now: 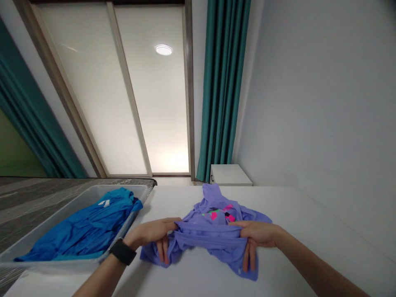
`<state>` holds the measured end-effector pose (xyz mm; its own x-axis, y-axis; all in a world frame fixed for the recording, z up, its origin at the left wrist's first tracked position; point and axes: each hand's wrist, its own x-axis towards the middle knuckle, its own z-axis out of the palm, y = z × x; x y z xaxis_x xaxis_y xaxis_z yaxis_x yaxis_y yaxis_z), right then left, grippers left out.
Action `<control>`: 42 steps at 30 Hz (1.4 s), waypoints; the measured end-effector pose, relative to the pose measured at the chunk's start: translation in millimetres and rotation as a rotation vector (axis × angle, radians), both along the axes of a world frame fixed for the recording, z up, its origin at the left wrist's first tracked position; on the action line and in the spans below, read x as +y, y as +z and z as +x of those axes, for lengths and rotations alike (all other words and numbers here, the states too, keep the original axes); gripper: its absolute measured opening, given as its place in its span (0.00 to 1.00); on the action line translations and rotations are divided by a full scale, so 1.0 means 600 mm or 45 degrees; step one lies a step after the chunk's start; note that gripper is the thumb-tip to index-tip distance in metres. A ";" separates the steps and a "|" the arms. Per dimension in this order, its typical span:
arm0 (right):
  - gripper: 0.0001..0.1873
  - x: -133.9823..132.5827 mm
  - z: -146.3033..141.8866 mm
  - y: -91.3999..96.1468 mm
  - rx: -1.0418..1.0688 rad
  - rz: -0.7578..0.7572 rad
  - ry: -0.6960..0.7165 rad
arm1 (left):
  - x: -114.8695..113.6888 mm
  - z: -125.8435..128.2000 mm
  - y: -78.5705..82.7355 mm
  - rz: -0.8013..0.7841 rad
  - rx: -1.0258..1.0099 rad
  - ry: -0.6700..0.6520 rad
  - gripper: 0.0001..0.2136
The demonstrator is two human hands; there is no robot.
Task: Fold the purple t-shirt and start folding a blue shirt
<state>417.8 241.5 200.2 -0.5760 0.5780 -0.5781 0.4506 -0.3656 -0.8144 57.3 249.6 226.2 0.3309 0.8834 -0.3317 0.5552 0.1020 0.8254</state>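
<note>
A purple shirt [213,239] with a pink, green and black print lies bunched on the white table. It looks like a T-shirt, though its folds hide the full shape. My left hand [159,235], below a black wristband, is closed on the fabric at the shirt's left side. At the right side my right hand [258,235] grips the same fabric between thumb and fingers. Between my hands the near part is drawn into a band of folds, with loose cloth hanging below it.
Left of my left arm, a translucent plastic bin [102,189] holds blue clothing [89,227] with a white mark. The white table [284,268] meets a wall at the right. Behind it are a small white cabinet [232,174], a teal curtain [222,90] and frosted sliding doors [154,107].
</note>
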 end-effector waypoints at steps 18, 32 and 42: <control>0.34 0.185 -0.046 -0.009 -0.781 1.738 -0.445 | 0.142 0.012 -0.055 0.974 0.698 0.225 0.21; 0.31 0.146 -0.083 -0.055 -0.009 0.815 -0.677 | 0.130 0.010 -0.074 0.485 0.151 0.360 0.22; 0.28 0.240 -0.087 0.024 -0.125 1.600 -0.830 | 0.223 0.026 0.008 1.020 0.177 0.458 0.22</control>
<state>365.8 385.4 214.5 0.0008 0.8716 0.4901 0.5582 0.4063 -0.7234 72.7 383.5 231.1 -0.0089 0.9101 0.4143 0.7016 -0.2895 0.6511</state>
